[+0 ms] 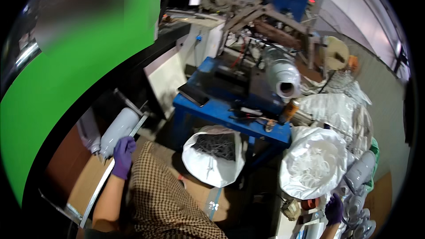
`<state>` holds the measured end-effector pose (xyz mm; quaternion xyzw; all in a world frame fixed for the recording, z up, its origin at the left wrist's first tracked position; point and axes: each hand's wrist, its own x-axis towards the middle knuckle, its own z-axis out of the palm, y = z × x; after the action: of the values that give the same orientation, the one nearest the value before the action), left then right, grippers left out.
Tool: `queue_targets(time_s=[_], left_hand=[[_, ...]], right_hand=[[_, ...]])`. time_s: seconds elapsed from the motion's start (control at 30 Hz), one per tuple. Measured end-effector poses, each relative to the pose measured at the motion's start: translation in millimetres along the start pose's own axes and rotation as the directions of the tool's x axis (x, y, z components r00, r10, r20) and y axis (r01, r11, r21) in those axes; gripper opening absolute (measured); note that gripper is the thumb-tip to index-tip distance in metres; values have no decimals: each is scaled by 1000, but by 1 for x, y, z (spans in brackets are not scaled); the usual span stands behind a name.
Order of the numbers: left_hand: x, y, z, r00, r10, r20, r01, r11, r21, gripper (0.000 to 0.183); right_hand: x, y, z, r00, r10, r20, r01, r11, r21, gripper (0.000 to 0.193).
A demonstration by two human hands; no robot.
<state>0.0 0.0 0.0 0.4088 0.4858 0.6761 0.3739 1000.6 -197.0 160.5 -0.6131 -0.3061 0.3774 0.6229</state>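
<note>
Both my hands wear purple gloves. On the left, my left hand (123,156) has its fingers curled in at the metal rail (102,181) of a box-like bin, right beside the lower end of a glossy grey cylinder (118,129). Whether anything sits inside those fingers is hidden. A second, slimmer grey part (88,132) lies further left in the bin. At the lower right, my right hand (334,210) is slightly blurred, its fingers apart, close to several glossy grey plastic parts (356,212). No held thing shows in it.
A blue workbench (261,128) stands ahead, bearing tools, an orange can (290,109) and a grey bottle-shaped part (283,77). A white sack of dark scraps (189,159) and one of pale scraps (290,181) stand nearer. A large green panel (88,75) fills the left.
</note>
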Motion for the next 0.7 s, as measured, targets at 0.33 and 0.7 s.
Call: queue_targets(time_s=[0.33,0.7], left_hand=[[9,-133,-223,695,-104,-711,589,649,481,66],[26,-126,-230,537,-359,-763,819,436,372,73]], right_hand=[[-188,74,430,826,-50,561,335,844,-419,45],[-214,121,678,6,254,967,999,-43,6,53]])
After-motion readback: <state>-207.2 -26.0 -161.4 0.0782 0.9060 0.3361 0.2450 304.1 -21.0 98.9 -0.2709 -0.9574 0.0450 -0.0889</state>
